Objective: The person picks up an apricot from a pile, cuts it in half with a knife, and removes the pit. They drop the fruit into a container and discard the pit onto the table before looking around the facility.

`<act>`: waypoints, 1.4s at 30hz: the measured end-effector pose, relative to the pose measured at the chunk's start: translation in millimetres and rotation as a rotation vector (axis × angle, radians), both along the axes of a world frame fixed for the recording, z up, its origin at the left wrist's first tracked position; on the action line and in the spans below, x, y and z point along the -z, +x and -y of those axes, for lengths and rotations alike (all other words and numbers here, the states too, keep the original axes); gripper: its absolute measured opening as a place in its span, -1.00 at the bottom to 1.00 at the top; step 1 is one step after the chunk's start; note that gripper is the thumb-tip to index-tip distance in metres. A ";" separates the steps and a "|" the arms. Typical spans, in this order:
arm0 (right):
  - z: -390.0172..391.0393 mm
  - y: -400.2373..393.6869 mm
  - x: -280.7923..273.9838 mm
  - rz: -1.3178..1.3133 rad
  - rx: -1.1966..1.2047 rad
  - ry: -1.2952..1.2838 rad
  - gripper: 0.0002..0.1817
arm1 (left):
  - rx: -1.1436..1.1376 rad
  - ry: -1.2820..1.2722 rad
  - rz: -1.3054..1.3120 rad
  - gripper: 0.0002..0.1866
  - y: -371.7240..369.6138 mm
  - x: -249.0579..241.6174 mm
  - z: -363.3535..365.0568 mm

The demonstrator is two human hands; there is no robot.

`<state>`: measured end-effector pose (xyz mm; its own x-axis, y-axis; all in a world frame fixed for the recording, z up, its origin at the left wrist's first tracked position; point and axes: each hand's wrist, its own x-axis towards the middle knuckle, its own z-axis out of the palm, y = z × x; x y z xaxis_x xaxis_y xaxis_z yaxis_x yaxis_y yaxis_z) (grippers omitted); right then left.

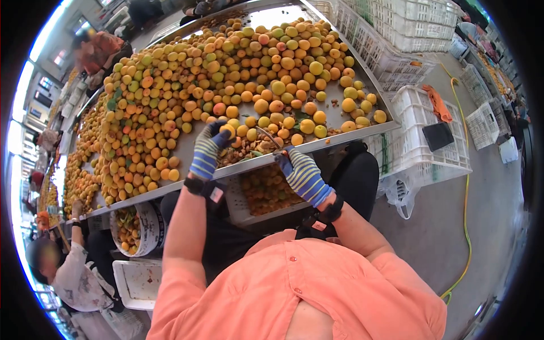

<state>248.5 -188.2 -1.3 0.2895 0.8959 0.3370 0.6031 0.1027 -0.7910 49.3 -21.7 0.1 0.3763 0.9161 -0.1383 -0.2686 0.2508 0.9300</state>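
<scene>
A long metal table (pixel 362 131) carries a big heap of yellow-orange apricots (pixel 226 73). My left hand (pixel 208 148), in a blue-and-grey striped glove, holds one apricot (pixel 228 130) up over the table's near edge. My right hand (pixel 299 173), in the same kind of glove, grips a thin knife (pixel 268 137) whose blade points toward that fruit. A small pile of brown pits and cut pieces (pixel 243 148) lies on the table between the two hands.
A crate of cut fruit (pixel 266 192) sits under the table edge. A white bucket (pixel 139 226) and a white tray (pixel 136 281) stand at the left beside another seated person (pixel 73 272). Stacked white crates (pixel 408 34) fill the right. A yellow hose (pixel 466 192) crosses the floor.
</scene>
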 end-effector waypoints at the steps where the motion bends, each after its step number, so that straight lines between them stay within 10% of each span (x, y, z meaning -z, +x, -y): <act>1: -0.1 -3.7 -8.3 -0.035 -0.020 0.007 -0.73 | 0.016 -0.039 0.133 -0.65 0.9 -4.1 18.1; 8: 5.5 -27.2 -22.0 -0.256 -0.176 0.013 -0.71 | 0.068 -0.461 0.780 -0.61 17.1 -8.3 99.1; 37: 35.6 -35.9 -13.6 0.085 -0.098 -0.258 -0.70 | 0.055 -0.078 0.369 -0.46 37.2 -10.3 125.8; 42: 30.5 -41.0 -20.9 0.115 -0.056 -0.251 -0.67 | 0.076 -0.481 0.688 -0.38 37.1 -16.3 130.0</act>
